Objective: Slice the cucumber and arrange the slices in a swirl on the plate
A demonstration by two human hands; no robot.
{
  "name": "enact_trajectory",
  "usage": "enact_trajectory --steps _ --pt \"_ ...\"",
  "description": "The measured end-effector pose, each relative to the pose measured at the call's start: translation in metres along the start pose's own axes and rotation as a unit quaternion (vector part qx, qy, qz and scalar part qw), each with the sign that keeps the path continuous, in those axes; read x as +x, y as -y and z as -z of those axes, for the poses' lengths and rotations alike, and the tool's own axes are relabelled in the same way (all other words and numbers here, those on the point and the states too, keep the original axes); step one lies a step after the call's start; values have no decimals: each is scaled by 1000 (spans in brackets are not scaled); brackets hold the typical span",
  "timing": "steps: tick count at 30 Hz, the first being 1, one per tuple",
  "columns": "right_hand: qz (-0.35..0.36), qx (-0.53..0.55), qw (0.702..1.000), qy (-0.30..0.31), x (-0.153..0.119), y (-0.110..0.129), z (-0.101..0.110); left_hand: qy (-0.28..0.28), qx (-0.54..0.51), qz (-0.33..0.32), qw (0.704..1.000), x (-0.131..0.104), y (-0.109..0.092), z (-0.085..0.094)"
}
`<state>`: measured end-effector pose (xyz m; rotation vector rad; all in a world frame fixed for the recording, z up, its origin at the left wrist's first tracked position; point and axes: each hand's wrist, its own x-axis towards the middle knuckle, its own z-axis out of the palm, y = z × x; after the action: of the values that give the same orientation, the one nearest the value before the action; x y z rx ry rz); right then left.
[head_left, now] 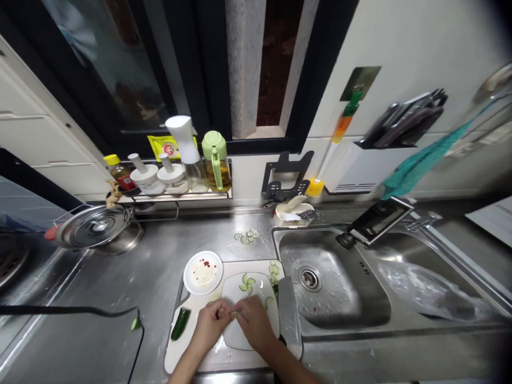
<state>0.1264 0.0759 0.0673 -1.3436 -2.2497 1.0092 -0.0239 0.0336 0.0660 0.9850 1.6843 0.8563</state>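
Observation:
Both hands meet over the white square plate [236,338], which lies on a pale cutting board [208,361]. My left hand [214,322] is closed, fingertips pinching a small green cucumber piece [233,315]. From the other side my right hand [253,319] pinches the same piece. Several curved cucumber slices [247,284] form a fan on the plate beyond my hands. More slices [274,271] lie at the board's upper right corner. A dark green cucumber chunk [181,324] rests on the board's left side. Behind it stands a round white dish [202,272] with red bits.
A cleaver blade [289,309] lies along the board's right edge, beside the sink [336,282]. Loose slices [246,237] sit on the steel counter behind the board. A lidded pot [100,226] is at left; a black cable [80,310] crosses the counter.

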Motion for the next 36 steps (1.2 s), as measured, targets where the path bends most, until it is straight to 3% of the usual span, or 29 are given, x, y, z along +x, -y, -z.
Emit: enact_trajectory --steps 5,7,12,16,21,24,29,36 --pt "5 -13 999 -30 -5 -1 10 14 -56 28 998 5 0 -7" --pt "20 -24 999 -37 -9 -1 15 26 -96 69 993 6 -1 -9" --pt "62 -57 996 -34 -23 -5 25 98 -216 256 937 5 -9 -20" --pt "87 -59 993 -44 -36 -12 29 134 -255 284 915 6 -11 -31" --pt "63 -42 995 -60 -50 -21 33 143 -253 288 912 11 -14 -43" --pt "8 -14 997 -70 -57 -27 33 147 -224 269 925 17 -15 -49" --pt "-116 14 988 -97 -62 -38 33 116 -149 188 964 28 -11 -65" --pt "-142 -29 985 -97 -49 -48 38 67 4 58 996 45 -13 -82"
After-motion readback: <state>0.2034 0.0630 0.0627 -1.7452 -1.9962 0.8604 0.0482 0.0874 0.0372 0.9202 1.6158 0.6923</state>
